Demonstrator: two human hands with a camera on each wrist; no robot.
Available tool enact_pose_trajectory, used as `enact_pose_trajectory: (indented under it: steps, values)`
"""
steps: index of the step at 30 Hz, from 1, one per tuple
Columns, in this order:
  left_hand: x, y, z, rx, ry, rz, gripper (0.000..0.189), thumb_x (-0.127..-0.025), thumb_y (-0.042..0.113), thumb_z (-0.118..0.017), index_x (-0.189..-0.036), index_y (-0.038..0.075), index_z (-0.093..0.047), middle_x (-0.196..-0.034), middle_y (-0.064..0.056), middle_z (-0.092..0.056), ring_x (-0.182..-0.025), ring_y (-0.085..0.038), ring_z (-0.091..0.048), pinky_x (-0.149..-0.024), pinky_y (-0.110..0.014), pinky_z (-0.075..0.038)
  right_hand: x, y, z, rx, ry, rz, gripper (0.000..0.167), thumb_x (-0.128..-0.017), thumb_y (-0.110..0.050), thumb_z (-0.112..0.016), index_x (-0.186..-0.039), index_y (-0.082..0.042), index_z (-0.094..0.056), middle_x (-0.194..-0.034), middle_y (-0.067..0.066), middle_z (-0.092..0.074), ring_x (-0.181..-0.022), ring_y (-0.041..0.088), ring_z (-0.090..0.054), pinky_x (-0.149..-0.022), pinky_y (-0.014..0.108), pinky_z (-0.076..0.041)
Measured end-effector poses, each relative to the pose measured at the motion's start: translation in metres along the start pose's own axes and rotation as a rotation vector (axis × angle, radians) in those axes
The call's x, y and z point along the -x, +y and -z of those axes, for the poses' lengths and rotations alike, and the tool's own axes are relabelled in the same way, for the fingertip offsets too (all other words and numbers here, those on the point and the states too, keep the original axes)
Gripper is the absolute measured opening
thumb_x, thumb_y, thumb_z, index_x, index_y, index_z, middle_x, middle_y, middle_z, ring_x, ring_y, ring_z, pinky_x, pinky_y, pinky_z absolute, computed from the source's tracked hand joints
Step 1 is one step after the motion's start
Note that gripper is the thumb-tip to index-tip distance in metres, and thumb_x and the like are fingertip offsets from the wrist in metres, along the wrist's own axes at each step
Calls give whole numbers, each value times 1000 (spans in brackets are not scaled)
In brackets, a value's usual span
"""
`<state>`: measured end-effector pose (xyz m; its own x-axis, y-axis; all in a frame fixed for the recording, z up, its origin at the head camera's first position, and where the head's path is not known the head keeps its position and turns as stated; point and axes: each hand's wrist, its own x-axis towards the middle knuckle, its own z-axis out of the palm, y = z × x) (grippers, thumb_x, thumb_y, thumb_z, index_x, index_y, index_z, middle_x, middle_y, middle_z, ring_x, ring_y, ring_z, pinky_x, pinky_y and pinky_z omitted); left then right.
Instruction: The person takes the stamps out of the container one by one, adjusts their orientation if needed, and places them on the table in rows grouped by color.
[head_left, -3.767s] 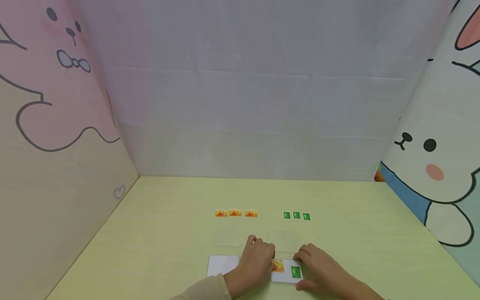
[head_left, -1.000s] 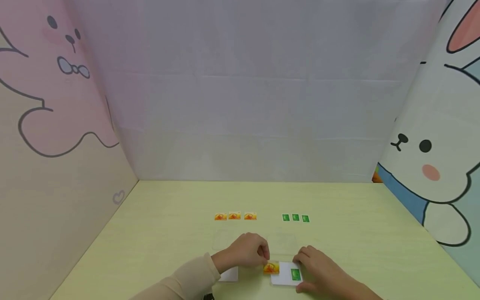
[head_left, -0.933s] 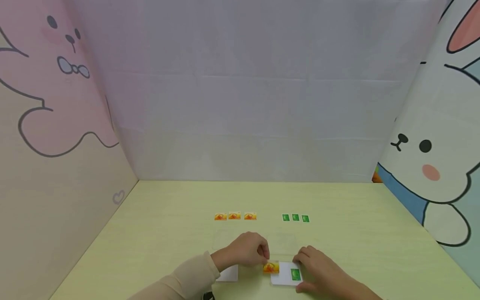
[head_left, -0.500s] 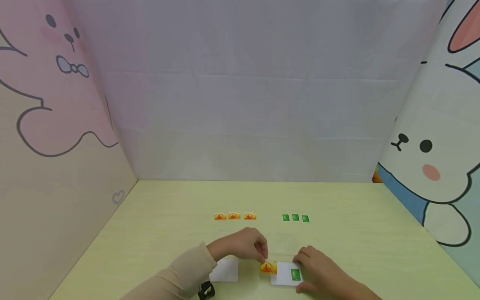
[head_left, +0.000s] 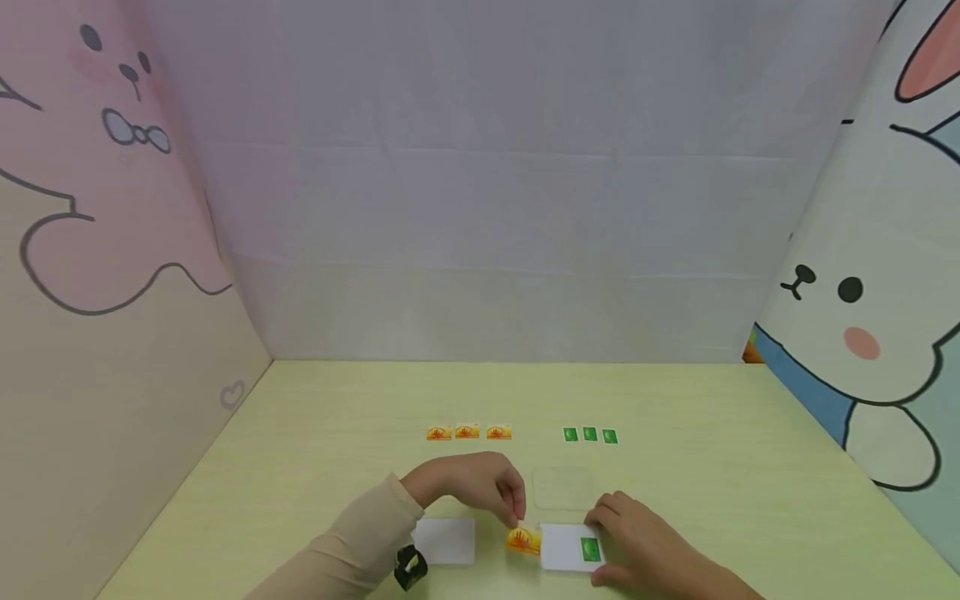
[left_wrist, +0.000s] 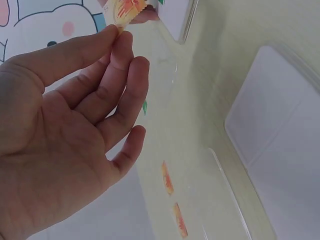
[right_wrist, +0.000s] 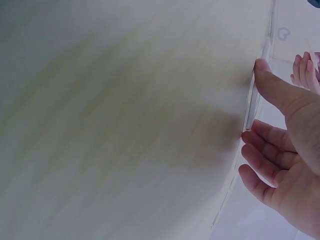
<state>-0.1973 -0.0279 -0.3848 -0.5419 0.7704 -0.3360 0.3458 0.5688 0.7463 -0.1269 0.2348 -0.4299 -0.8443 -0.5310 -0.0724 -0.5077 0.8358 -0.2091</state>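
Note:
My left hand (head_left: pixel 489 485) pinches a small orange-and-yellow stamp (head_left: pixel 523 539) by its corner, between thumb and forefinger. In the left wrist view the stamp (left_wrist: pixel 127 9) shows a toothed edge, and the other fingers curl loosely below the pinch. The stamp hangs tilted just left of a flat white box (head_left: pixel 558 547), on which a green stamp (head_left: pixel 591 549) lies at the right. My right hand (head_left: pixel 643 537) holds this box by its right edge, thumb at the near corner and fingers at the far one. Its thin clear rim (right_wrist: pixel 252 105) shows in the right wrist view.
A second flat white box (head_left: pixel 447 542) lies to the left, partly behind the left sleeve. A clear lid (head_left: pixel 562 487) rests beyond the right box. Farther back lie three orange stamps (head_left: pixel 467 432) and three green stamps (head_left: pixel 590 434). Printed cloth walls (head_left: pixel 480 208) surround the table.
The orange stamp, earlier on the white box, is lifted off and drawn left past its edge by my left hand. My right hand keeps its hold on the box.

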Motion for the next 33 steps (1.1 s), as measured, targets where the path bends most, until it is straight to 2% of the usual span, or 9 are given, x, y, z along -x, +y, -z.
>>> enact_pose_trajectory:
  steps: [5,12,16,22,25,33]
  values:
    - [1,-10,9,82,0,-12,6,-85,7,-69,-87,2,-68,-78,7,-64,-71,-2,-55,-69,-16,-45,-1,0,0,-10,-13,-7,66,-70,-66,-69,-110,-13,-65,-103,-5,-62,-85,6,-48,-86,35,-52]
    - [2,-19,18,127,22,-13,5,-85,9,-70,-88,5,-70,-81,6,-66,-73,-4,-57,-74,-23,-48,-1,1,-1,29,7,14,64,-71,-64,-71,-110,-13,-65,-105,-5,-62,-89,7,-51,-87,35,-52]
    - [2,-22,23,157,35,-20,8,-86,8,-69,-91,2,-69,-84,-1,-70,-74,-3,-60,-78,-30,-50,-1,1,-1,26,19,23,64,-71,-64,-71,-109,-13,-65,-104,-5,-62,-89,7,-51,-85,34,-52]
    - [3,-23,27,189,43,-18,10,-86,7,-68,-92,0,-69,-88,-7,-72,-76,-4,-62,-84,-33,-52,0,0,-2,37,26,29,63,-71,-63,-71,-109,-13,-65,-104,-5,-62,-89,7,-51,-85,34,-51]
    - [2,-23,29,195,33,-3,10,-86,7,-68,-93,0,-69,-86,-5,-72,-76,-4,-62,-86,-35,-52,0,0,-2,41,24,28,63,-72,-64,-71,-109,-13,-65,-104,-4,-62,-89,8,-51,-85,34,-52]
    - [3,-21,35,166,22,39,8,-85,6,-68,-91,1,-69,-79,5,-68,-76,-5,-60,-89,-36,-49,1,2,-3,61,80,78,64,-73,-67,-66,-108,-13,-65,-103,-5,-62,-89,7,-51,-83,33,-51]
